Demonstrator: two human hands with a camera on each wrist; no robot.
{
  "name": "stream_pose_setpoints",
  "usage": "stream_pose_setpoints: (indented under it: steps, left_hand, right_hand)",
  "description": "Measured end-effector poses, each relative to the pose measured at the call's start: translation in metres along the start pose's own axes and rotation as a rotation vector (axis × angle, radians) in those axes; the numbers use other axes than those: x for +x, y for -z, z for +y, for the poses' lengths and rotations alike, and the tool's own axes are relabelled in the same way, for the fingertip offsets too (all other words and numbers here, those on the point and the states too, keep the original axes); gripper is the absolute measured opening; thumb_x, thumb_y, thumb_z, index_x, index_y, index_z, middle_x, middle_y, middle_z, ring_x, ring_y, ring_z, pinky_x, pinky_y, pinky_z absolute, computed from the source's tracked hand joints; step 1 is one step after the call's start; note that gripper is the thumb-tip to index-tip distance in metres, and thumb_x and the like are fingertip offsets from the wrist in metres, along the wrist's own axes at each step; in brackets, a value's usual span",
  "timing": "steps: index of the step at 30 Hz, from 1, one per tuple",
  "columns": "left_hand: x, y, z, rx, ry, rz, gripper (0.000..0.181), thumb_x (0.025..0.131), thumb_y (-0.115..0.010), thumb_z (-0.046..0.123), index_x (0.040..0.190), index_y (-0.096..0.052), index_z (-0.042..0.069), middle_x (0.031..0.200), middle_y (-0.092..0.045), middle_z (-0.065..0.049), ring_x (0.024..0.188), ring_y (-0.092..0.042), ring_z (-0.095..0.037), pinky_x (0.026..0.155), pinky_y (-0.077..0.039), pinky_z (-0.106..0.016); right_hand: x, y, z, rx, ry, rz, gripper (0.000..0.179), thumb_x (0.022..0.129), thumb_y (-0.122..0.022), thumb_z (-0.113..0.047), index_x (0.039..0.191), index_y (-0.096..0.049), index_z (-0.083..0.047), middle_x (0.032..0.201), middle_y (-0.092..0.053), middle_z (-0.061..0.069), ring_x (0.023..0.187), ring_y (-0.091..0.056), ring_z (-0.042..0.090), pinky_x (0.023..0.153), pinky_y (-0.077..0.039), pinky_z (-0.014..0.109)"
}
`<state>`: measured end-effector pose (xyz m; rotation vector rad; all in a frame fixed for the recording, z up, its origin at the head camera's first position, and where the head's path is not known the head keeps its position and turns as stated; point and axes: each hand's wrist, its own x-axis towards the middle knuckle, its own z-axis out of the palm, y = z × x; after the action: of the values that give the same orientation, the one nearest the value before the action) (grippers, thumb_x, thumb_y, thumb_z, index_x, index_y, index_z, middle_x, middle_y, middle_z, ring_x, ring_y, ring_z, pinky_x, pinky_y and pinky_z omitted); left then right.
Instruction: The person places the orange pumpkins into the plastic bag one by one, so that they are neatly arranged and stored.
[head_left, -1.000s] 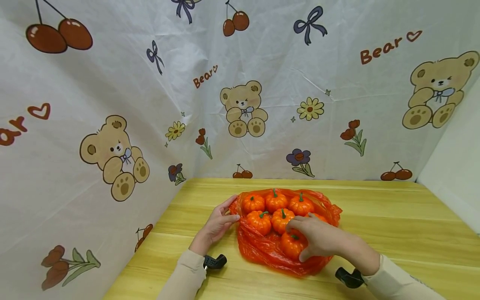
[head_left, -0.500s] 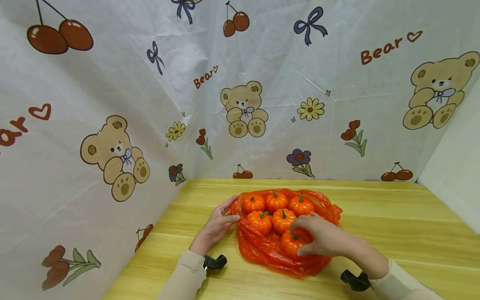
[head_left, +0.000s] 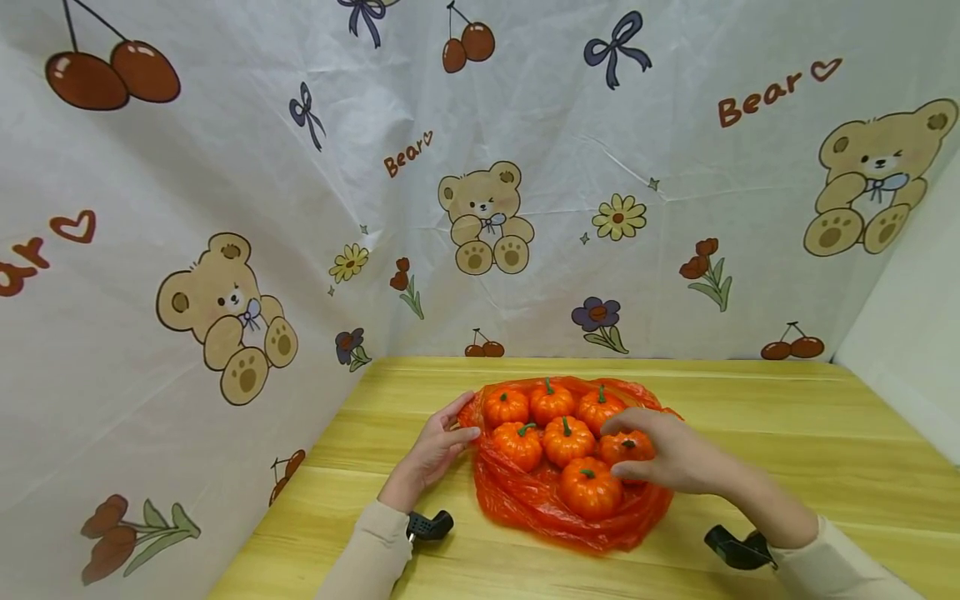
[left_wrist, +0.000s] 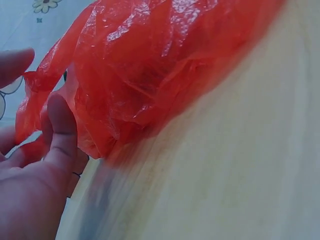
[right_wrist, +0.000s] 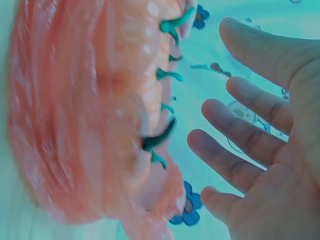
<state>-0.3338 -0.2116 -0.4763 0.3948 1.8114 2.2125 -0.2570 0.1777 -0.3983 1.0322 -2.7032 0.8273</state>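
Several small orange pumpkins with green stems sit in a crumpled red plastic bag (head_left: 517,504) on the table. The front pumpkin (head_left: 590,492) and the one at the right, a pumpkin (head_left: 625,447) partly behind my fingers, lie closest to my right hand (head_left: 671,454). That hand hovers over the bag's right side, holding nothing; in the right wrist view its fingers (right_wrist: 235,160) are spread and apart from the stems. My left hand (head_left: 433,450) holds the bag's left rim. In the left wrist view, a strip of red plastic (left_wrist: 37,100) runs between its thumb and fingers.
The wooden table (head_left: 787,467) extends around the bag. A white cloth (head_left: 525,108) printed with bears, cherries and flowers hangs behind and at the left. A plain white wall (head_left: 915,358) stands at the right. Black devices (head_left: 738,547) are strapped to both wrists.
My right hand has moved from around the front pumpkin up and to the right, so that pumpkin shows fully and the right-hand one shows more. The left hand stays at the bag rim.
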Motion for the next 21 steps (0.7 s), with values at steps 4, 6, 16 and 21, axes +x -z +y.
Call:
stream_pose_setpoints:
  steps: [4,6,16,21]
  left_hand:
    - [-0.001,0.001,0.0,0.071,-0.009,0.031,0.079,0.097,-0.063,0.003,0.165,-0.023,0.009,0.168,-0.025,-0.019,0.14,-0.046,-0.032,0.095,-0.059,-0.026]
    - [-0.001,0.001,0.001,0.125,-0.017,0.056,0.08,0.098,-0.064,0.005,0.165,-0.022,0.009,0.169,-0.025,-0.017,0.136,-0.051,-0.03,0.092,-0.06,-0.027]
    - [0.003,0.004,0.018,0.619,-0.084,0.11,0.078,0.094,-0.075,0.029,0.161,-0.037,0.016,0.167,-0.033,-0.015,0.116,-0.063,-0.03,0.09,-0.06,-0.036]
    - [0.005,0.0,0.035,0.874,-0.133,0.127,0.075,0.094,-0.072,0.045,0.159,-0.042,0.022,0.168,-0.032,-0.01,0.137,-0.053,-0.042,0.107,-0.054,-0.052]
  right_hand:
    - [-0.003,0.011,0.003,-0.013,-0.019,0.026,0.04,0.086,-0.084,-0.032,0.121,-0.068,-0.022,0.119,-0.071,-0.005,0.112,-0.067,0.027,0.096,-0.058,0.053]
    - [-0.004,0.016,0.005,-0.016,-0.023,0.037,0.039,0.086,-0.084,-0.031,0.121,-0.068,-0.023,0.118,-0.071,-0.007,0.112,-0.067,0.027,0.096,-0.058,0.053]
    - [-0.011,0.05,0.019,0.009,-0.118,0.07,0.04,0.091,-0.078,-0.033,0.125,-0.067,-0.015,0.126,-0.069,0.009,0.12,-0.061,0.04,0.096,-0.054,0.065]
    - [-0.013,0.064,0.031,-0.037,-0.137,0.097,0.044,0.09,-0.079,-0.031,0.126,-0.066,-0.008,0.127,-0.068,0.015,0.12,-0.059,0.045,0.096,-0.052,0.068]
